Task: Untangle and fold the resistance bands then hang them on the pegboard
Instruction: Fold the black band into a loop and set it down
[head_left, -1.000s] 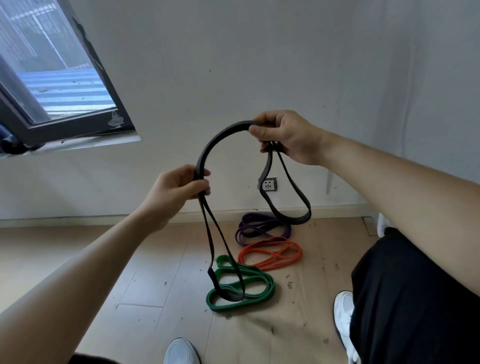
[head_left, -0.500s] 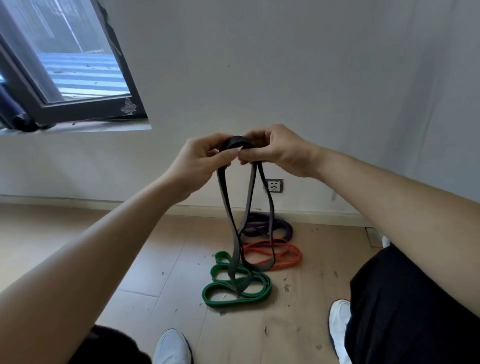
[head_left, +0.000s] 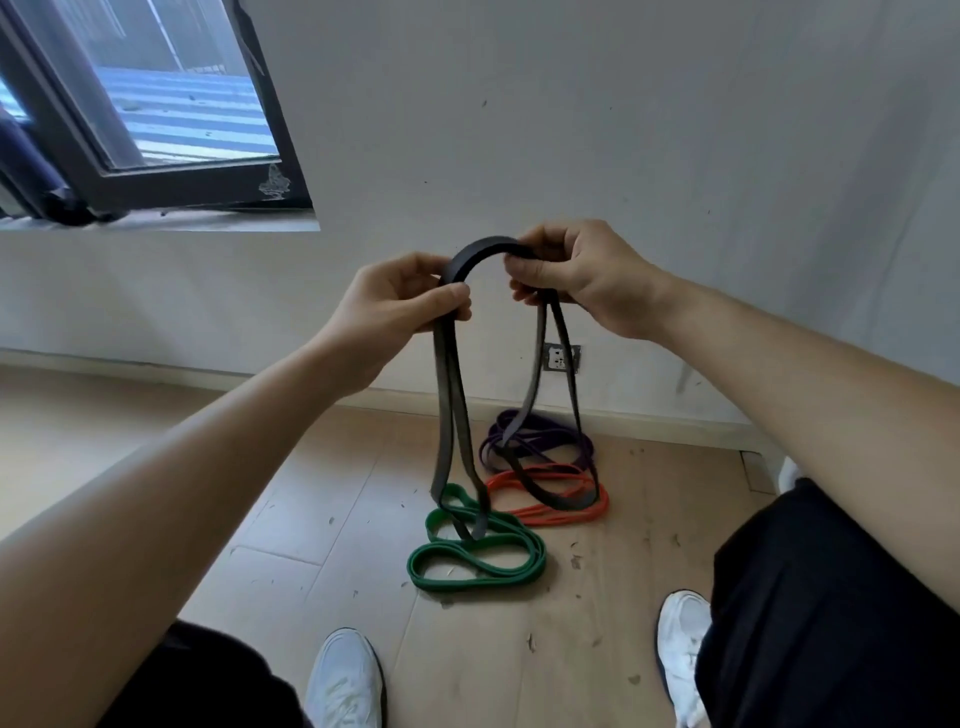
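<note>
A black resistance band (head_left: 480, 248) arches between my two hands at chest height. My left hand (head_left: 395, 306) pinches its left side, and a doubled loop hangs from it down over the green band (head_left: 478, 556) on the floor. My right hand (head_left: 576, 275) grips the right side, from which a second loop drops in front of the purple band (head_left: 540, 436) and the orange band (head_left: 550, 506). Those three bands lie coiled on the wooden floor near the wall. No pegboard is in view.
A white wall with a power socket (head_left: 561, 358) stands just behind the bands. A dark-framed open window (head_left: 156, 135) is at the upper left. My white shoes (head_left: 345, 680) and black trousers fill the bottom edge. Small debris dots the floor.
My hands met at the top of the black band, then drew slightly apart. The band now arches between them, with one hanging loop on each side.
</note>
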